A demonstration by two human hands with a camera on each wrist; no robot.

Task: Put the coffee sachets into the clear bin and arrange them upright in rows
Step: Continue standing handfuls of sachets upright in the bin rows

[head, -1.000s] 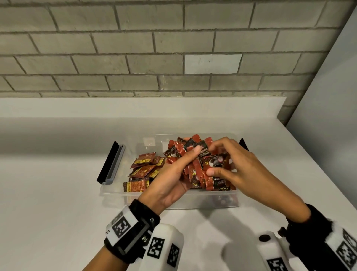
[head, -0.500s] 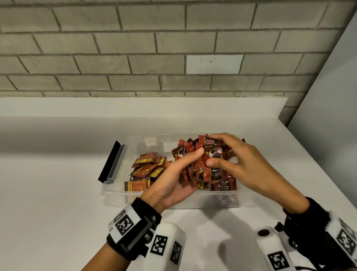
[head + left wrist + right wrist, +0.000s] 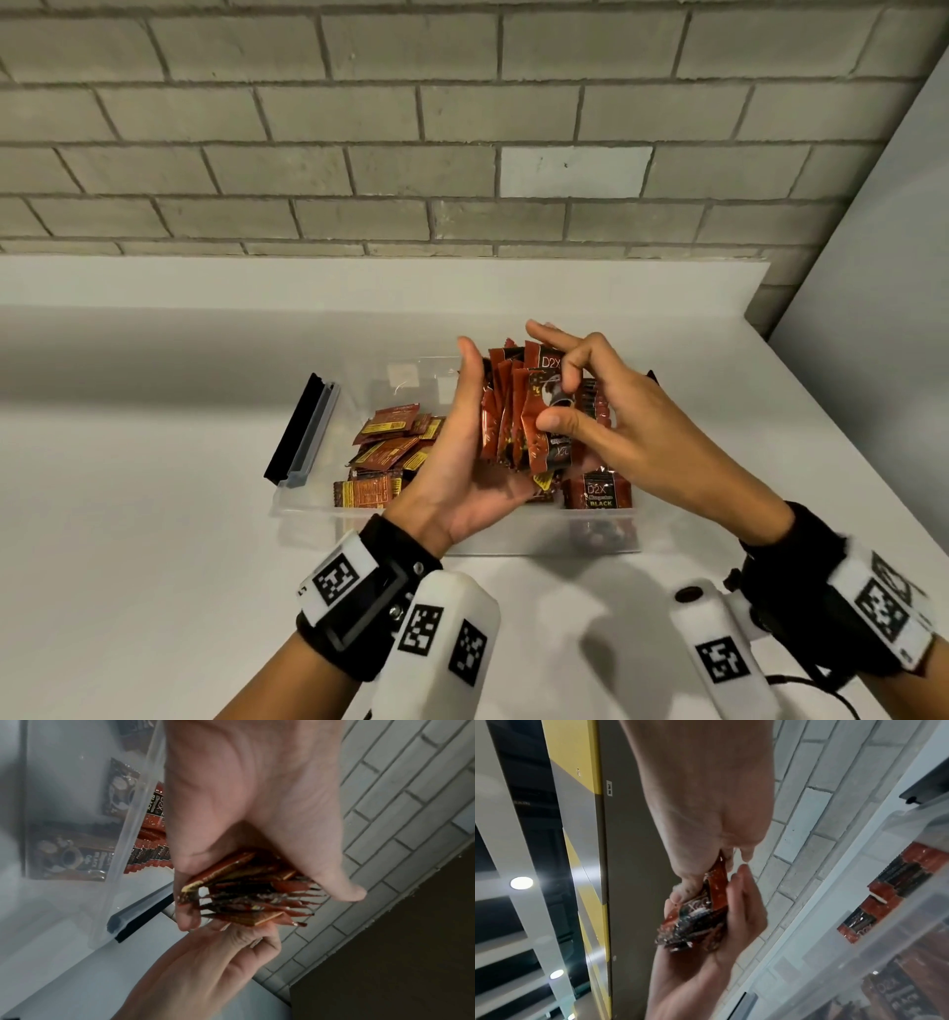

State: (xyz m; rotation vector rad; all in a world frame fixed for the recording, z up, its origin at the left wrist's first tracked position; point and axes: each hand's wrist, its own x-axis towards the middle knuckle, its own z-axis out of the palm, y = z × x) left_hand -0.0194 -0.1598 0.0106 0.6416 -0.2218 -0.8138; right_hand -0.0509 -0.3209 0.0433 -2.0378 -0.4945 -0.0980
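Observation:
A bundle of red and black coffee sachets (image 3: 518,416) stands upright between both hands, lifted above the clear bin (image 3: 308,506). My left hand (image 3: 464,437) cups the bundle from the left and below, fingers up along its side. My right hand (image 3: 590,406) pinches the front sachets with thumb and fingers. The left wrist view shows the bundle (image 3: 246,896) edge-on, gripped between thumb and fingers. Loose sachets (image 3: 390,447) lie flat in the bin's left part; a standing row (image 3: 598,493) leans at its right front.
The bin sits on a white counter (image 3: 154,539) against a grey brick wall (image 3: 359,154). A black and grey bin latch (image 3: 303,429) sticks out at the bin's left end. A white panel (image 3: 873,334) bounds the counter on the right.
Both hands have lifted the bundle of sachets up out of the bin and turned it more upright. My left hand's fingers now point up along its side.

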